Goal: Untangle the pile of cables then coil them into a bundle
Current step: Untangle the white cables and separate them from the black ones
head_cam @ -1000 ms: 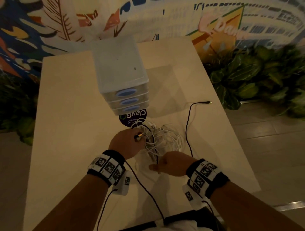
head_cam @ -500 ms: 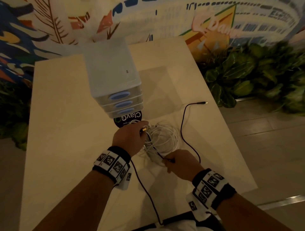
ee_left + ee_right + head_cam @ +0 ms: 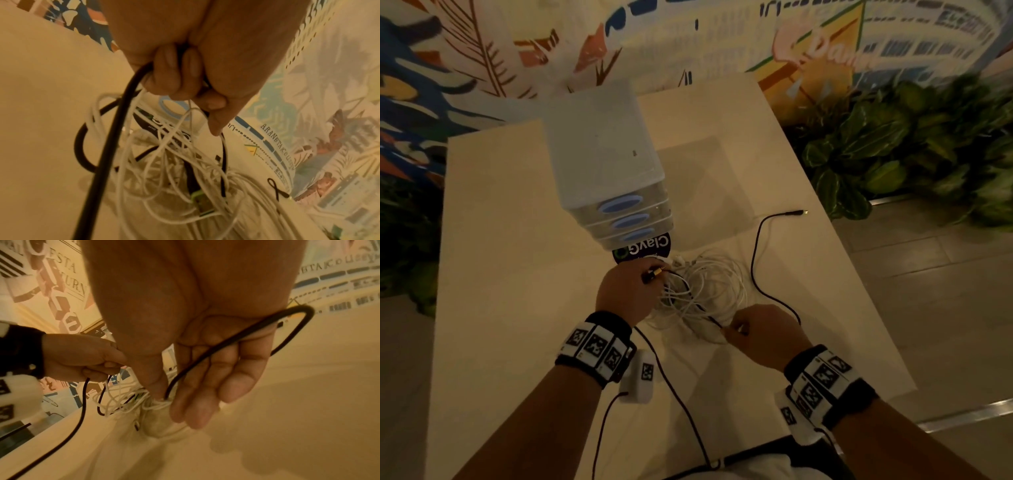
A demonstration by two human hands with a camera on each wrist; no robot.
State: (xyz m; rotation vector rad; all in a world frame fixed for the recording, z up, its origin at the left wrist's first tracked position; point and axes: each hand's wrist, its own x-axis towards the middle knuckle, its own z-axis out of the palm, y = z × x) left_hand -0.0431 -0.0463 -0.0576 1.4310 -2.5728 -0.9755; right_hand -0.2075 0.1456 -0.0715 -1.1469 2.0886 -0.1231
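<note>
My left hand [image 3: 625, 293] is curled into a fist at the left edge of the pile of cables [image 3: 702, 294], its fingers [image 3: 174, 71] wrapped round a black cable [image 3: 107, 146] whose gold-tipped plug [image 3: 654, 273] sticks out past my knuckles. That cable trails from the fist back toward me across the surface [image 3: 517, 274].

My right hand [image 3: 763, 334] sits at the near right edge of the pile. Its thumb and forefinger pinch the black cable where it meets the white strands, while the other fingers [image 3: 232, 374] lie loose and nearly straight, with the cable running across them. From there the black line loops out to the right and runs far across the surface to its free plug [image 3: 799, 213].

The pile itself is mostly thin white cables [image 3: 174, 178], tangled in loose loops on the surface between my hands, with a green-edged connector [image 3: 200, 203] buried in it.

Just beyond the pile stands a small plastic drawer unit [image 3: 606, 164], with a dark round sticker [image 3: 643, 248] on the surface at its base. Green plants [image 3: 893, 154] fill the far right.
</note>
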